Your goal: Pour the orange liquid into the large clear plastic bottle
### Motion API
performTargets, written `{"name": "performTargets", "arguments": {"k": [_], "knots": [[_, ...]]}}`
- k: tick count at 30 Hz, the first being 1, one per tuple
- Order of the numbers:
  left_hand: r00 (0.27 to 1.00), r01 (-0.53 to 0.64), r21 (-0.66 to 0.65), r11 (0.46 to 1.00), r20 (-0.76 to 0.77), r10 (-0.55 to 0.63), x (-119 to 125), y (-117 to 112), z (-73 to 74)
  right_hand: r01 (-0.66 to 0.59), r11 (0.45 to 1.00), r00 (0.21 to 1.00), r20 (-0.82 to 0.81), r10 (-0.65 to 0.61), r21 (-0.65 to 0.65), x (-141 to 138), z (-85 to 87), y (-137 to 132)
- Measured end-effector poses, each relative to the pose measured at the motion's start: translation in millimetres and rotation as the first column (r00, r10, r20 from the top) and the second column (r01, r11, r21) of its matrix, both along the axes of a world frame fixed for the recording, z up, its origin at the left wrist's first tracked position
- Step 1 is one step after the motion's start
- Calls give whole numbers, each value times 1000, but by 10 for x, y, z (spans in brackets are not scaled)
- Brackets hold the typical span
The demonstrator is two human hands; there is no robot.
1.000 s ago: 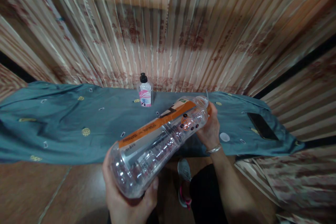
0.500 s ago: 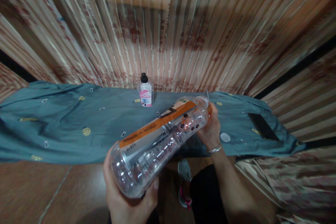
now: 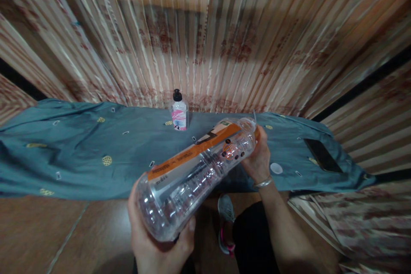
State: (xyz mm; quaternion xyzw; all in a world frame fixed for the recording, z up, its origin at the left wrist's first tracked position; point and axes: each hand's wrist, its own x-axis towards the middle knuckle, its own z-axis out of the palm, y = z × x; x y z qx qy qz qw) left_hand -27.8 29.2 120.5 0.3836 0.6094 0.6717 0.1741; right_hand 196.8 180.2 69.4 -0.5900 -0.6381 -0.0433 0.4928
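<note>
Head view: I see the bottle (image 3: pixel 195 171) held slanted over the near edge of the bench (image 3: pixel 80 154), left hand (image 3: pixel 157 252) cupped round its base, right hand (image 3: pixel 258 158) wrapped at its neck. It looks empty and thin-walled: I judge it light, slick and crushable, best gripped at the ends.

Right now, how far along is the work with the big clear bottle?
Done: the big bottle looks empty, its mouth seems open, and a white disc, perhaps its cap, lies on the blue cloth. In hand: the left hand cups the base and the right hand grips the neck, with the bottle on its side. Left: the small bottle stands untouched, black top on.
</note>
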Motion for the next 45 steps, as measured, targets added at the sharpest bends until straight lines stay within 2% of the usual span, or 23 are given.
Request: {"name": "performTargets", "arguments": {"k": [9, 16, 22, 40, 45], "knots": [[1000, 7, -18, 1000, -2, -7, -3, -12, -19, 0, 1000, 1000, 12, 0, 31, 19, -46, 6], [999, 2, 16, 1000, -43, -2, -5, -8, -25, -35, 999, 999, -6, 35, -11, -20, 61, -12], [996, -7, -7, 1000, -91, 7, -13, -6, -23, -22, 1000, 1000, -1, 22, -15, -25, 78, -17], [998, 39, -18, 999, 40, -38, -2, -8, 2, -20, 1000, 1000, 4, 20, 17, -13, 26, 3], [998, 41, 18, 999, 49, -42, 10, 3, 16, -13, 1000, 1000, 6, 13, 6, -4, -2, 7]]}}
